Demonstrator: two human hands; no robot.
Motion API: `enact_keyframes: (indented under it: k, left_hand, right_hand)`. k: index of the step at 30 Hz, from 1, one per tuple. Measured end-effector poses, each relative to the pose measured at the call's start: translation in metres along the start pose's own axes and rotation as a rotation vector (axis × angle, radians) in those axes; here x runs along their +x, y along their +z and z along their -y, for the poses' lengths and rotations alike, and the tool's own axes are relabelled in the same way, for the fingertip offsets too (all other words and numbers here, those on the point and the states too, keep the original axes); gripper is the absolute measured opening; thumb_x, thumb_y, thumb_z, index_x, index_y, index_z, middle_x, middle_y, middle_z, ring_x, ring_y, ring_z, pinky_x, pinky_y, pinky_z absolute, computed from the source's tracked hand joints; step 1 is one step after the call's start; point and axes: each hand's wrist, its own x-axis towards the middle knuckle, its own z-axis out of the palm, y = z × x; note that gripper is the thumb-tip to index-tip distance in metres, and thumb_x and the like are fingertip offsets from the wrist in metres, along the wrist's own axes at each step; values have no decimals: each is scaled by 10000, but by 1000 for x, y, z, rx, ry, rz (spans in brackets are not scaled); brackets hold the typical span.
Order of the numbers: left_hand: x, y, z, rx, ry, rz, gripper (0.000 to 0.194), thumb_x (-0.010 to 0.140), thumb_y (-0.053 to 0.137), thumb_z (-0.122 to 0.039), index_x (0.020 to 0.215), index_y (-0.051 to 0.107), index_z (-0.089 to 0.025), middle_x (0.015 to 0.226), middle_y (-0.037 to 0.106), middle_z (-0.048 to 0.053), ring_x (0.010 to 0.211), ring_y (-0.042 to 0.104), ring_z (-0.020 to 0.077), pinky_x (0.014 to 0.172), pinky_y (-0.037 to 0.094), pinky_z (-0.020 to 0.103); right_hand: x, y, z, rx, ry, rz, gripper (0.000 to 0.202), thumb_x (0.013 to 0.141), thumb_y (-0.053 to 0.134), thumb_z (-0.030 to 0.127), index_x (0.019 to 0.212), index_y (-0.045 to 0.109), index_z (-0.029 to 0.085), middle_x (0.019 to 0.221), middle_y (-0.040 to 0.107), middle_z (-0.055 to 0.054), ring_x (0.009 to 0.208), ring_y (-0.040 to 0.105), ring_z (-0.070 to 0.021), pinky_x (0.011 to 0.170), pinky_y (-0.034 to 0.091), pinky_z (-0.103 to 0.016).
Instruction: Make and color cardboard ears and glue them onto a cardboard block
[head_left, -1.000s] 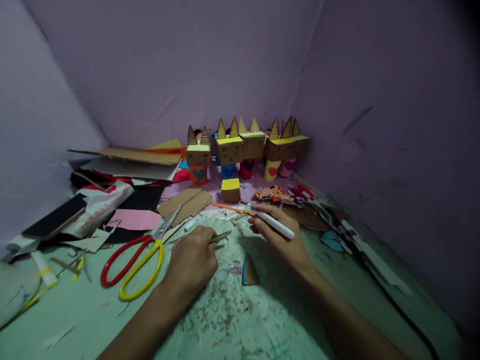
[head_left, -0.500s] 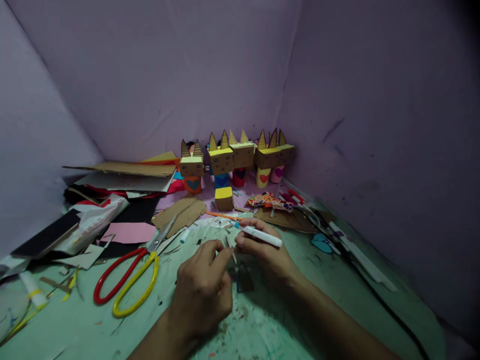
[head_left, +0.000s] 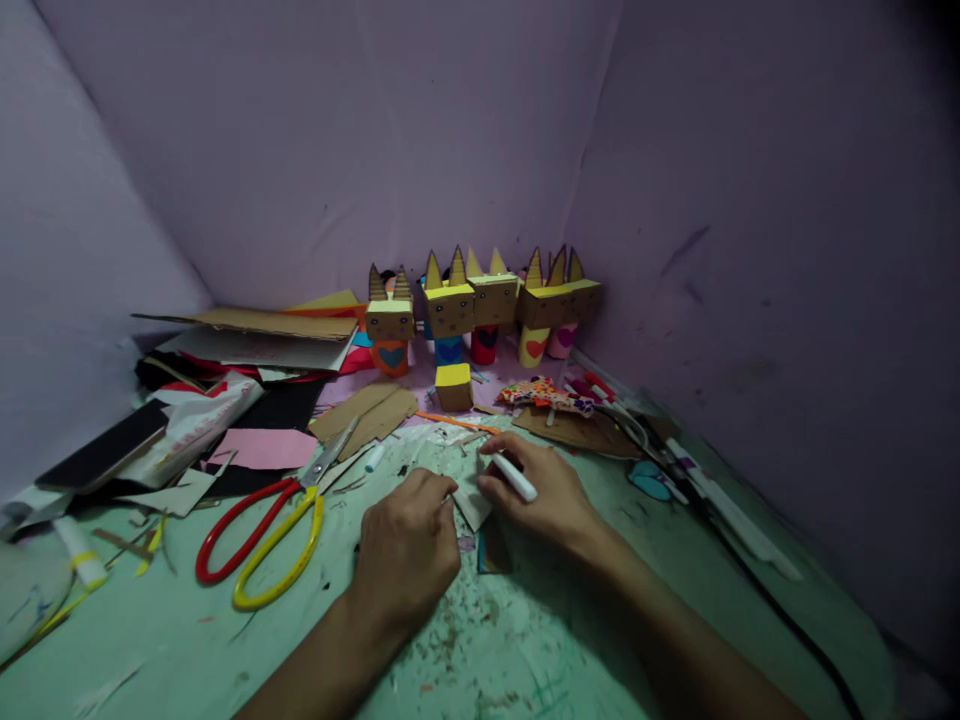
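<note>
My right hand (head_left: 540, 495) is closed around a white marker (head_left: 514, 478), its tip end turned down and away, hidden by the fingers. A small pale piece of card (head_left: 472, 508) is pinched at its left edge by my left hand (head_left: 409, 535), and its right edge lies near the right fingertips. Just below, on the green tabletop, is a small dark triangular cardboard piece (head_left: 492, 555) with a blue edge. Left of my hands lie scissors (head_left: 281, 535) with one red and one yellow handle loop. A small marker cap (head_left: 374, 458) rests beyond the left hand.
Several cardboard animal figures (head_left: 448, 310) with pointed ears stand against the back wall, a small yellow-topped box (head_left: 454, 388) before them. Card and paper sheets (head_left: 274, 345) pile up at left. A black cable (head_left: 750, 580) and markers (head_left: 731, 515) run along the right.
The card piece between my hands has turned so its flat face shows. The marker has tilted, with its blue tip now out of sight. The view has shifted slightly.
</note>
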Motion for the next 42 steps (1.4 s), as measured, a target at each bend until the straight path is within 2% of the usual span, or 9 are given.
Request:
enact_keyframes:
  k: [5, 12, 17, 21, 26, 32, 34, 39, 42]
  left_hand:
    - [1, 2, -1, -40, -105, 99, 212, 767, 434, -127, 792, 639, -171, 777, 656, 56, 715, 592, 183, 665, 413, 282]
    - [0, 4, -9, -412, -197, 174, 225, 814, 439, -282, 732, 613, -165, 675, 611, 19, 625, 527, 159, 583, 366, 257]
    - [3, 6, -8, -652, -275, 148, 240, 786, 472, -320, 604, 497, -166, 564, 475, -24, 543, 447, 122, 494, 346, 226]
    - [5, 8, -5, -918, -412, 262, 245, 778, 465, -405, 722, 506, -170, 464, 454, -57, 375, 420, 100, 361, 329, 199]
    - [6, 5, -6, -1192, -532, 304, 316, 725, 581, -446, 771, 556, -134, 460, 545, -24, 293, 332, 33, 291, 198, 134]
    - [1, 6, -7, -1567, -643, 607, 339, 671, 650, -463, 703, 568, -135, 394, 487, -48, 246, 281, 23, 251, 154, 138]
    - [0, 9, -7, -1563, -651, 635, 332, 707, 611, -468, 726, 568, -140, 427, 526, -29, 255, 316, 31, 256, 176, 140]
    - [4, 5, -8, -1250, -636, 351, 285, 743, 550, -433, 735, 556, -148, 519, 609, 19, 305, 371, 35, 287, 183, 134]
    - [5, 1, -8, -1099, -547, 352, 252, 698, 579, -379, 639, 558, -135, 484, 562, -2, 320, 332, 25, 307, 190, 139]
  right_hand:
    - [-9, 4, 12, -269, -93, 179, 305, 632, 641, 251, 934, 599, 256, 708, 686, -5, 661, 601, -213, 554, 312, -264]
    - [-12, 13, 9, 110, -136, -23, 305, 679, 567, 167, 970, 499, 226, 663, 607, 20, 544, 543, -150, 527, 390, -244]
    - [-20, 15, 19, 277, -246, 105, 342, 683, 574, 142, 1003, 486, 226, 749, 613, 0, 594, 563, -152, 559, 433, -256]
    - [-18, 11, 20, 505, -157, 151, 311, 699, 614, 186, 980, 483, 214, 845, 639, -41, 692, 610, -178, 621, 479, -291]
    - [-9, 6, 15, 775, 39, -11, 234, 728, 646, 262, 905, 501, 215, 815, 678, -45, 739, 641, -184, 684, 491, -322]
    - [-9, 4, 23, 1158, 122, 277, 338, 618, 737, 244, 869, 511, 229, 790, 682, -4, 561, 599, -118, 560, 472, -260]
    - [-9, 4, 24, 1153, 152, 233, 323, 595, 750, 236, 819, 518, 229, 689, 650, 28, 510, 570, -112, 510, 445, -242]
    - [-4, 4, 13, 1089, 180, 79, 292, 601, 738, 197, 814, 540, 228, 614, 612, 45, 505, 541, -109, 475, 394, -217]
    - [-1, 2, 8, 1027, 181, 56, 295, 608, 731, 191, 828, 539, 232, 604, 605, 48, 498, 527, -110, 457, 371, -211]
